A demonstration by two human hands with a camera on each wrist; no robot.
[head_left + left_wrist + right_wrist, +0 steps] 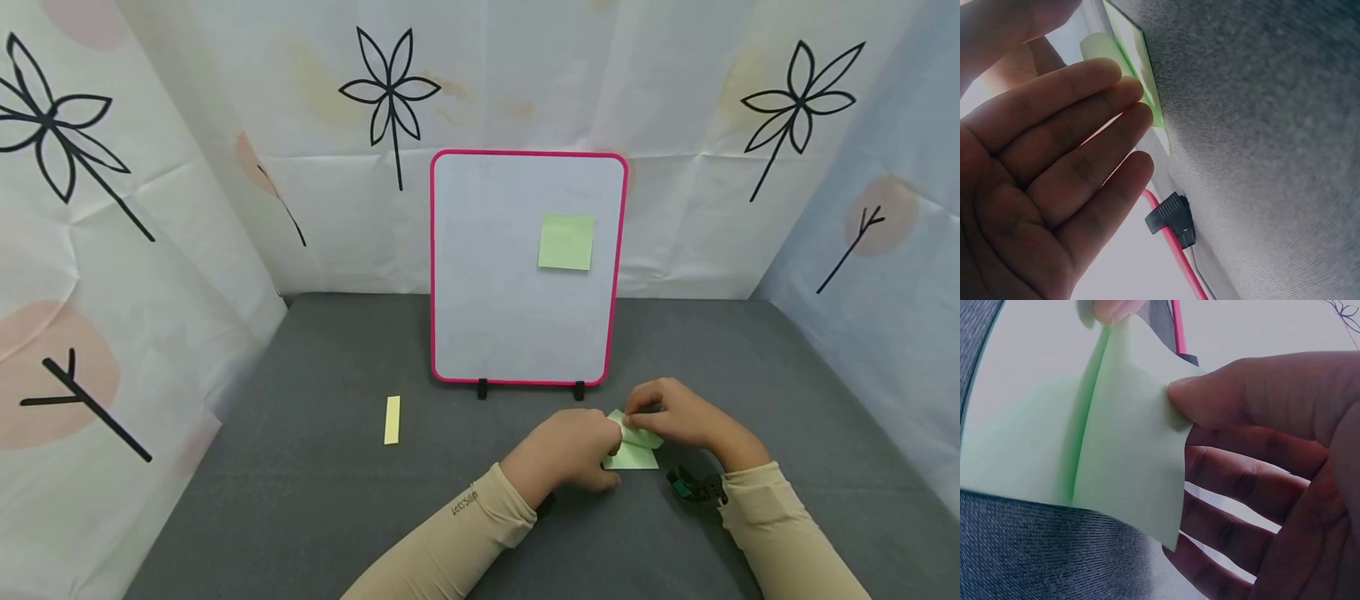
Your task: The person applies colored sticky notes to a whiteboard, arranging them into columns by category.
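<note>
Green sticky-note paper (633, 457) lies on the grey table before the whiteboard, part of it raised as a flap (1132, 437). My right hand (678, 410) pinches the flap's edge, thumb in front and fingers behind. At the other side, my left hand (566, 450) reaches in, and a fingertip (1113, 307) touches the paper at the crease. In the left wrist view, the left fingers (1079, 169) are mostly straight beside the paper. Whether the flap is a fold or a separate sheet, I cannot tell.
A pink-framed whiteboard (502, 308) stands upright on black clips (482, 389), bearing a flat green sticky note (567, 242). To the left, a narrow yellow strip (392, 420) lies on the table (315, 500). Patterned fabric walls enclose the back and sides.
</note>
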